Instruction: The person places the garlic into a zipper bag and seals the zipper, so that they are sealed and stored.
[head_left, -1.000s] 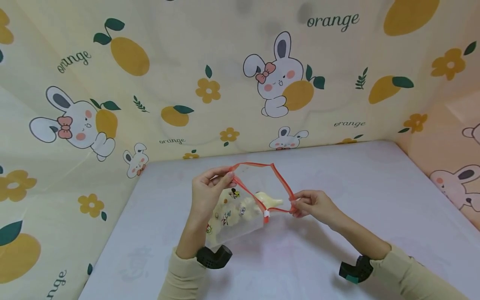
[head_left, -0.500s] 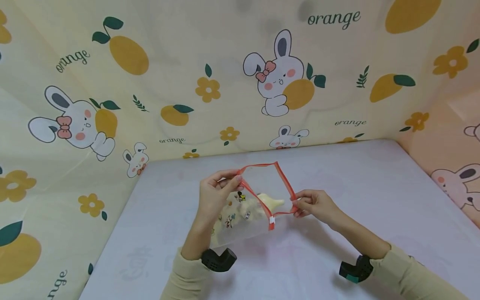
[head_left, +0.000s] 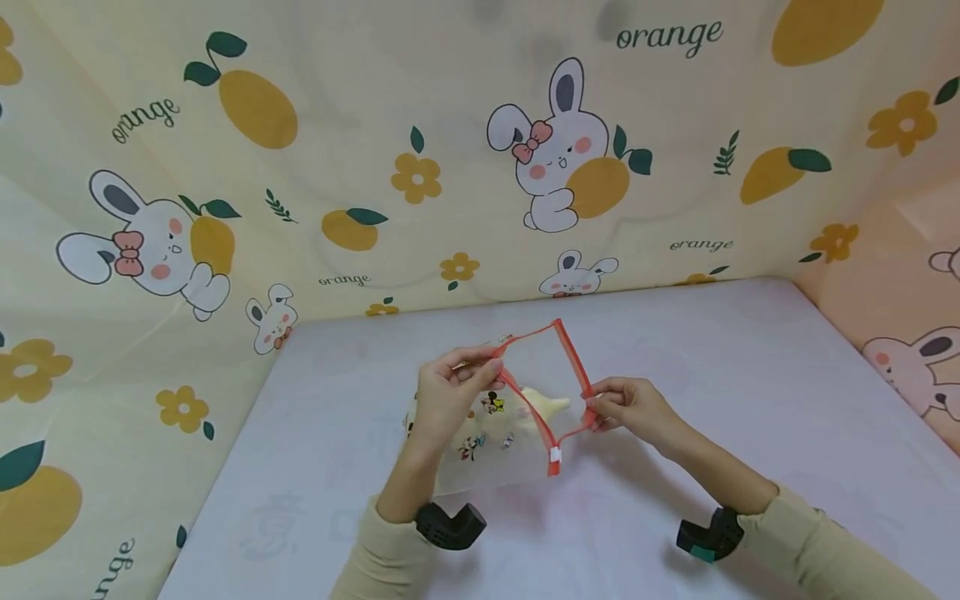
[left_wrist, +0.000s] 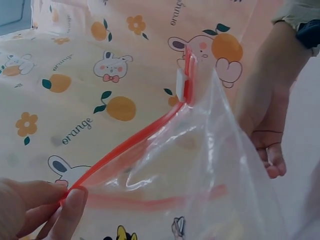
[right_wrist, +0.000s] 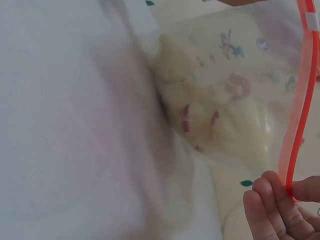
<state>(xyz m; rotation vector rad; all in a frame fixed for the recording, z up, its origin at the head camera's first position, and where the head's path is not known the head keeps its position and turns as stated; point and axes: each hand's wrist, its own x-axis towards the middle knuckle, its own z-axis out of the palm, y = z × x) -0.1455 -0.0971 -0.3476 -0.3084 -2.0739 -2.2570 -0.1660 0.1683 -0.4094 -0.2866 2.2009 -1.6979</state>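
Note:
Between my hands hangs a clear zip bag (head_left: pixel 491 471) with cartoon prints and a red zip strip (head_left: pixel 572 358) round its mouth. The mouth gapes in a four-sided shape. My left hand (head_left: pixel 453 396) pinches the left side of the strip between thumb and fingers. On the opposite side, my right hand (head_left: pixel 637 408) pinches the strip too. Inside the bag lies a pale yellow, soft-looking thing (right_wrist: pixel 225 125) with a tapered end and small dark red marks; its kind is unclear. A white slider (left_wrist: pixel 181 82) sits at one end of the strip.
A pale table top (head_left: pixel 750 358) lies beneath the hands. Behind it rises a cream cloth backdrop (head_left: pixel 465 83) printed with rabbits and oranges, and a similar cloth covers the right side. Black wrist cameras (head_left: pixel 450 527) are strapped to both wrists.
My left hand has moved right and slightly down, bringing its side of the bag nearer my right hand. The bag's mouth is narrower, and the slider end has dropped. My right hand has barely moved.

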